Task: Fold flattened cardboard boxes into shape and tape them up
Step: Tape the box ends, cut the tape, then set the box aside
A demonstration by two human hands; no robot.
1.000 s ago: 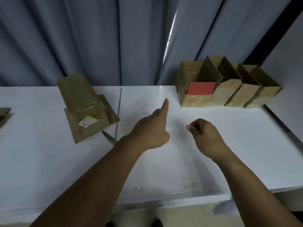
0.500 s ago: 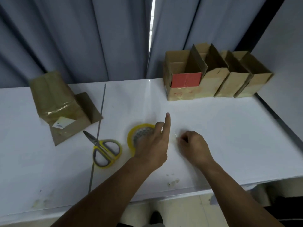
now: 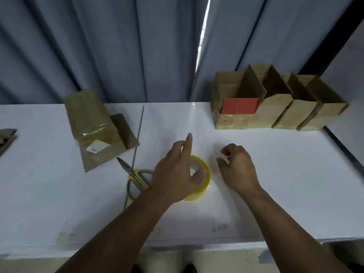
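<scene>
A yellow tape roll lies flat on the white table, near the middle. My left hand lies over its left half, thumb inside the ring and index finger pointing away from me. Just right of the roll hovers my right hand, fingers loosely curled with nothing visible in them. A stack of flattened cardboard boxes with a white label lies at the back left. Several folded, open-topped boxes stand in a row at the back right, the nearest showing a red panel.
Yellow-handled scissors lie just left of the tape roll, blades pointing away. A thin seam runs across the tabletop. More cardboard shows at the far left edge. Grey curtains hang behind the table.
The view has tilted down, bringing the tape roll and scissors into sight. My left hand has moved onto the roll, and my right hand's pinch has loosened.
</scene>
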